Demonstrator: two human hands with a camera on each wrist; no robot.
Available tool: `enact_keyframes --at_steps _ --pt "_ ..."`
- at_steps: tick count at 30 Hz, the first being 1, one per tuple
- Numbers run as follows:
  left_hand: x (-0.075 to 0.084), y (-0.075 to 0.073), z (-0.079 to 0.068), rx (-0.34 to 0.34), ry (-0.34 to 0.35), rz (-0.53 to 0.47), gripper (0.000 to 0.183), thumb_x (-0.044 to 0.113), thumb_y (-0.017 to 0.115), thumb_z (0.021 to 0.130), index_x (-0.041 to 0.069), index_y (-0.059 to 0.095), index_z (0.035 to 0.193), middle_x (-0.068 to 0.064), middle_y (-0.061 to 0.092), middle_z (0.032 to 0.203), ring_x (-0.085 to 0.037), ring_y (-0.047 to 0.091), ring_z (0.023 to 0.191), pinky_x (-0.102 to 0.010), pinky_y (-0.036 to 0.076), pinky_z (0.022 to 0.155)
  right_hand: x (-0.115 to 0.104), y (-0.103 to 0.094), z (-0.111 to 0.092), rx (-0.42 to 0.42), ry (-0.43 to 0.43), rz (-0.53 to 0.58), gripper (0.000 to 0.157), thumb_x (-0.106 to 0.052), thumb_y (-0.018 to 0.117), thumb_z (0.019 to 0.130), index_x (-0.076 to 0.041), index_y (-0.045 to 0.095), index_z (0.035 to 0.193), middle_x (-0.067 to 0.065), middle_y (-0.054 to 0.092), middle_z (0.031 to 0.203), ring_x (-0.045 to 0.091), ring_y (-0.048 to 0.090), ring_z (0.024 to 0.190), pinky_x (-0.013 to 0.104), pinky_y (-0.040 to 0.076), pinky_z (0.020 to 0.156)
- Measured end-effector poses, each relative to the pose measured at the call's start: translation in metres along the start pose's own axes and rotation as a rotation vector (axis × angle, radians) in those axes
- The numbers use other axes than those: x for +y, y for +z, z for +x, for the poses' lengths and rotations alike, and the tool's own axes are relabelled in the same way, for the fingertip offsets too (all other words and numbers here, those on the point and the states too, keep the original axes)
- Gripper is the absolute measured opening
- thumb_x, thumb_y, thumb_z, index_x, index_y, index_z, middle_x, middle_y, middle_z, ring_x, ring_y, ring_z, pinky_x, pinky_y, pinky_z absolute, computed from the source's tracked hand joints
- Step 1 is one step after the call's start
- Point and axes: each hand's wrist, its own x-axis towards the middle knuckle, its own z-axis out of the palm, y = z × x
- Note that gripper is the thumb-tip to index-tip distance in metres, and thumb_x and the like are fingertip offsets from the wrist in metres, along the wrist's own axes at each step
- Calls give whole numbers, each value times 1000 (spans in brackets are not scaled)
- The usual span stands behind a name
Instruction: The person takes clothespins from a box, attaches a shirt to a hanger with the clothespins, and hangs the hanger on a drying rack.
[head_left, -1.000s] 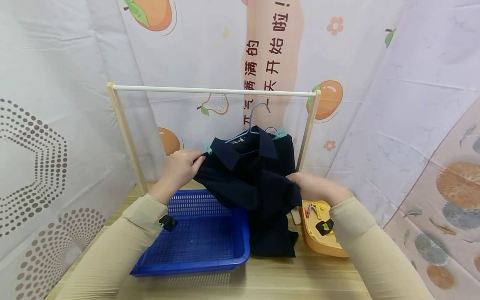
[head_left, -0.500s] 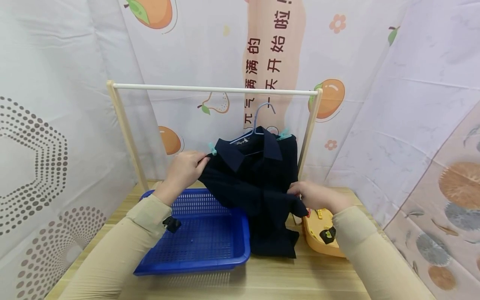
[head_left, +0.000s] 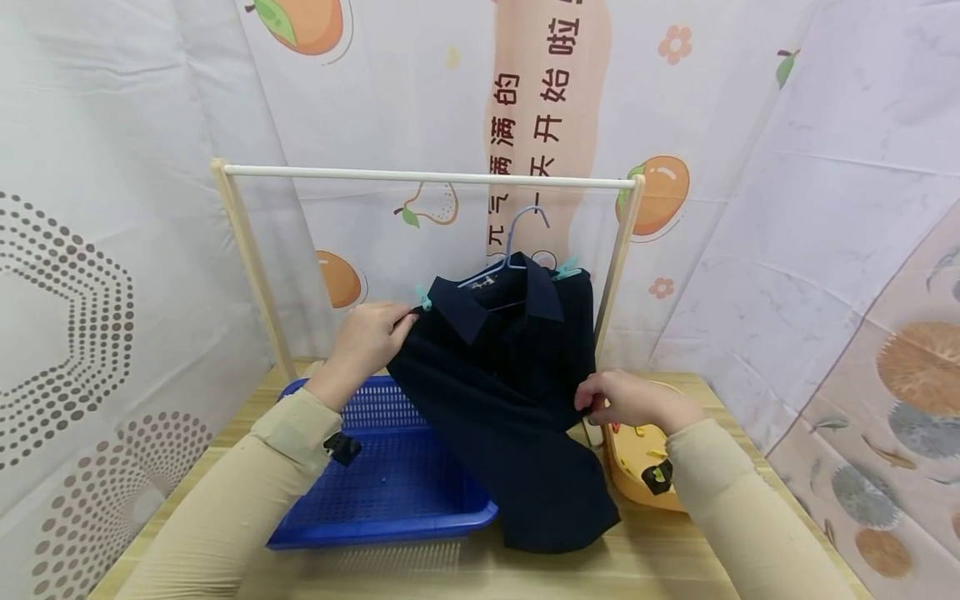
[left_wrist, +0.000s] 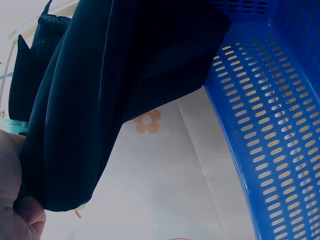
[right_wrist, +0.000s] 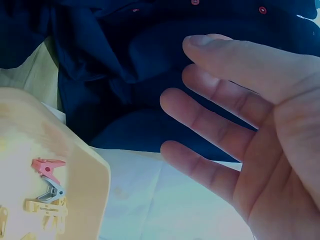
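A dark navy collared shirt (head_left: 495, 400) hangs on a thin blue wire hanger (head_left: 512, 237), whose hook stands below the rack's bar. One teal clothespin (head_left: 424, 298) is clipped at its left shoulder and another teal clothespin (head_left: 567, 269) at its right. My left hand (head_left: 371, 337) pinches the shirt by the left shoulder, beside the clip; in the left wrist view the cloth drapes down from my fingers. My right hand (head_left: 622, 396) is at the shirt's right edge. In the right wrist view its fingers (right_wrist: 200, 120) are spread, the index mostly hidden behind the thumb, with red buttons (right_wrist: 195, 2) beyond.
A wooden rack with a white bar (head_left: 427, 175) stands behind the shirt. A blue perforated basket (head_left: 375, 529) sits at left, partly under the shirt. At right, a pale orange tub (head_left: 637, 492) holds several clothespins, including a pink one (right_wrist: 48, 167).
The front flap that my right hand held out has dropped, and the shirt's hem now hangs lower and nearer. My right hand has let go and moved slightly down. My left hand keeps its pinch.
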Motion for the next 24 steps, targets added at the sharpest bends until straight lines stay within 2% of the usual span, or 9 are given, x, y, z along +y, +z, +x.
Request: enact_keyframes --at_steps 6,14,19,24 --pt "0 0 0 -2 8 5 17 15 69 98 9 73 82 -7 71 80 -25 64 68 -40 50 59 0 -1 -2 5 15 7 21 1 75 86 -11 73 103 -2 66 101 12 65 82 25 55 67" --pt "0 0 1 -2 10 -2 15 15 68 98 8 74 86 -8 73 84 -27 67 72 -42 53 62 0 -3 -4 22 7 41 19 -1 75 87 -7 73 104 10 68 106 14 66 84 26 56 67" --pt "0 0 1 -6 8 -1 16 14 68 98 8 74 85 -8 73 84 -27 67 72 -42 53 63 -4 -8 -7 53 -8 8 18 -5 75 89 -8 73 107 7 69 108 19 68 87 31 57 76" --pt "1 -1 0 2 17 -5 16 13 69 97 8 73 82 -8 71 79 -26 64 68 -41 50 60 -8 -14 -9 119 -32 -49 19 -14 74 94 -9 73 112 4 71 110 25 67 99 41 56 87"
